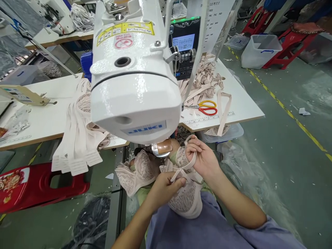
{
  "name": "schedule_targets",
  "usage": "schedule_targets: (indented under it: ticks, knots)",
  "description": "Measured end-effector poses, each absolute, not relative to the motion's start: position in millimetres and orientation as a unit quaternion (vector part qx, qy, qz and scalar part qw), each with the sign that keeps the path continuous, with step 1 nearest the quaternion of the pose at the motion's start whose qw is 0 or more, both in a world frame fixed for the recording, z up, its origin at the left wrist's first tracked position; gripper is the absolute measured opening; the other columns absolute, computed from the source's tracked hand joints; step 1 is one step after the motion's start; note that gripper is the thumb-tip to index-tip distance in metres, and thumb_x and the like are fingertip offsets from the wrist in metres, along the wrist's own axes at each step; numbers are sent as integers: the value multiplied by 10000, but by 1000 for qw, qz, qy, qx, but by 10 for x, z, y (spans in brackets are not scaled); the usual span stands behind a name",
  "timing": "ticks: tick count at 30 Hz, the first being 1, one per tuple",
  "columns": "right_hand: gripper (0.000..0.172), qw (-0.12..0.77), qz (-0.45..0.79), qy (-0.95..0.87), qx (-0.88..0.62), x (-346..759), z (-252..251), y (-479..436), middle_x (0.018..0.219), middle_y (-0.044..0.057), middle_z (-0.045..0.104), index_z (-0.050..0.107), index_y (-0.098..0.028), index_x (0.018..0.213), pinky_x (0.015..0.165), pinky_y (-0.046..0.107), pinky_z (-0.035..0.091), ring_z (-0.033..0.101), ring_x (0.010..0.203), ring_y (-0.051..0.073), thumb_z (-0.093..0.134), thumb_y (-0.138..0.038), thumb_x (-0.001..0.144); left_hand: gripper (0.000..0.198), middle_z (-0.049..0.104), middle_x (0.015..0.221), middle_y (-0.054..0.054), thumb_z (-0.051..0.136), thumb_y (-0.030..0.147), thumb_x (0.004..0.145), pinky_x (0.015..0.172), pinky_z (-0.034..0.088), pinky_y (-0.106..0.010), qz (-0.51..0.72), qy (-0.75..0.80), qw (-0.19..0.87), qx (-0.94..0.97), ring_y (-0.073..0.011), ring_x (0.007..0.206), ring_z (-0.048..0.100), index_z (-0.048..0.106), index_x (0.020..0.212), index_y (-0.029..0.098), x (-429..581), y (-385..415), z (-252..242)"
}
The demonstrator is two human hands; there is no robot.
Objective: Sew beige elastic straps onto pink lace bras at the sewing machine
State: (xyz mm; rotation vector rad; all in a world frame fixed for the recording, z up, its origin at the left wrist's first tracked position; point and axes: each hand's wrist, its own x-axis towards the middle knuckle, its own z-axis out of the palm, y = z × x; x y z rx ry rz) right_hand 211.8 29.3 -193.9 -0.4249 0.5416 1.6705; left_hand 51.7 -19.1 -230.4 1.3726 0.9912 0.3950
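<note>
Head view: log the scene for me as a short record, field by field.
Left hand: hand pinching a lace bra near the cup's top
Right hand: hand holding a narrow beige strap
Machine: white JUKI sewing machine, above the hands
Display: control screen, lit
Right tabletop: scissors with yellow and red handles, strap pile
Left tabletop: beige fabric bands hanging over the front edge

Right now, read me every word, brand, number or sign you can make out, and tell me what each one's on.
"JUKI": badge on the white sewing machine.
"NO OIL": pink sticker on it, with a crossed-out circle sign.
"70C 75C 70D": paper sheet beside the control screen; other lines are partly hidden or blurred.
Too small or blurred: control screen text, markings on the yellow label, ruler, beige device and floor tape.
</note>
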Motion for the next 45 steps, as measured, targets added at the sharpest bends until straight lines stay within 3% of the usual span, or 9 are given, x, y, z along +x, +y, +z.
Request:
schedule_targets:
  ticks: [4, 7, 10, 13, 20, 24, 29, 36, 45]
  knots:
    - [295, 609, 739, 237, -163, 2172, -2076, 266, 554, -90, 436, 502, -183, 901, 415, 139, 399, 413, 384, 35, 256, -166, 1063, 186, 582, 769, -19, 626, 352, 822, 601, 395, -243, 292, 494, 547, 609, -146, 665, 504, 637, 870, 172, 540, -235, -2229]
    - [288, 586, 761, 245, -130, 2114, -2089, 177, 535, -99, 401, 486, -190, 894, 404, 151, 394, 404, 372, 42, 257, -197, 1068, 381, 643, 1019, -82, 667, 327, 785, 674, 444, -268, 346, 511, 484, 620, -183, 793, 561, 618, 1135, 184, 627, -229, -2213]
    - [310, 583, 762, 254, -119, 2080, -2016, 152, 507, -107, 391, 458, -204, 870, 381, 149, 377, 390, 348, 46, 218, -196, 1066, 248, 597, 768, -21, 626, 409, 838, 581, 377, -238, 282, 465, 567, 619, -141, 652, 480, 649, 884, 166, 663, -175, -2308]
    - [301, 594, 753, 248, -139, 2154, -2006, 231, 507, -103, 423, 459, -201, 877, 376, 138, 373, 396, 343, 43, 217, -165, 1053, 408, 450, 598, 31, 579, 496, 873, 548, 306, -226, 198, 396, 668, 598, -102, 571, 377, 542, 643, 161, 603, -131, -2424]
    - [37, 559, 755, -39, -339, 2315, -2453, 203, 715, -40, 640, 606, -206, 894, 560, 181, 511, 604, 588, 75, 598, -222, 926, 492, 411, 575, 39, 545, 618, 827, 530, 267, -230, 206, 466, 649, 565, -99, 547, 338, 457, 602, 189, 474, -83, -2304]
    - [291, 379, 795, -239, -408, 2259, -2570, -19, 734, -2, 682, 711, -179, 867, 588, 225, 500, 632, 660, 122, 806, -426, 745, 444, 387, 568, 49, 543, 567, 824, 526, 262, -233, 208, 486, 625, 574, -99, 543, 328, 450, 603, 194, 508, -94, -2222]
    - [330, 427, 710, -306, -469, 2440, -2476, 94, 568, -16, 621, 732, -174, 721, 501, 231, 426, 516, 511, 103, 864, -462, 628, 391, 451, 560, 37, 535, 483, 841, 530, 280, -230, 212, 507, 592, 590, -104, 543, 374, 524, 598, 177, 480, -146, -2232]
    - [219, 258, 713, -539, -366, 2582, -2278, 197, 1064, 56, 691, 778, -215, 932, 746, 290, 503, 636, 917, 196, 739, -394, 813, 388, 426, 545, 33, 487, 441, 874, 522, 251, -246, 194, 513, 506, 665, -113, 544, 376, 468, 580, 189, 434, -134, -2203]
    - [196, 323, 534, -700, -347, 2277, -2084, 107, 829, 36, 720, 793, -257, 874, 725, 308, 471, 642, 793, 198, 634, -364, 914, 310, 270, 552, 58, 494, 271, 821, 501, 187, -244, 183, 492, 529, 667, -93, 536, 261, 328, 569, 202, 386, -137, -2233]
